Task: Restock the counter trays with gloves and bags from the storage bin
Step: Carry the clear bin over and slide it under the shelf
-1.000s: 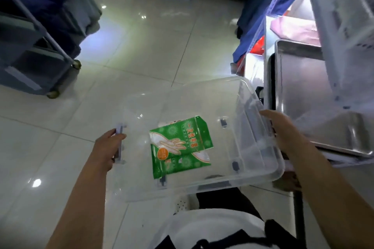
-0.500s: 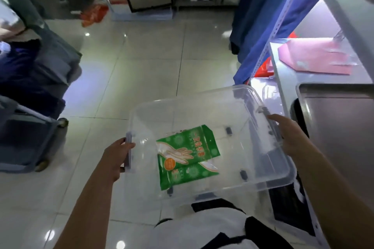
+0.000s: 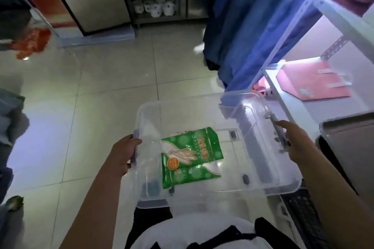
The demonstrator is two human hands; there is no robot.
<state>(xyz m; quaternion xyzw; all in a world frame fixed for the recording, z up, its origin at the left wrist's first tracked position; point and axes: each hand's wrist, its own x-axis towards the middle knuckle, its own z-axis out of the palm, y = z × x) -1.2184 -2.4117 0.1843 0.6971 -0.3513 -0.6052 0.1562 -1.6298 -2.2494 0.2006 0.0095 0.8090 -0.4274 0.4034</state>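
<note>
I hold a clear plastic storage bin (image 3: 202,107) in front of me above the tiled floor. My left hand (image 3: 124,152) grips the handle on its left side. My right hand (image 3: 293,139) grips the handle on its right side. Two green packs of disposable gloves (image 3: 192,155) lie overlapped on the bin's bottom. The edge of a steel counter tray (image 3: 348,127) shows at the right, beside the bin.
A white metal shelf rack (image 3: 299,111) stands at the right with pink bags (image 3: 311,81) on it. Blue cloth (image 3: 242,36) hangs behind it. A black crate (image 3: 303,214) sits under the counter. A steel cabinet with white cups (image 3: 155,8) stands at the back.
The view has swung up and left, so the steel tray has slid to the right edge. The bin stays gripped in both hands, with the glove packs still inside.
</note>
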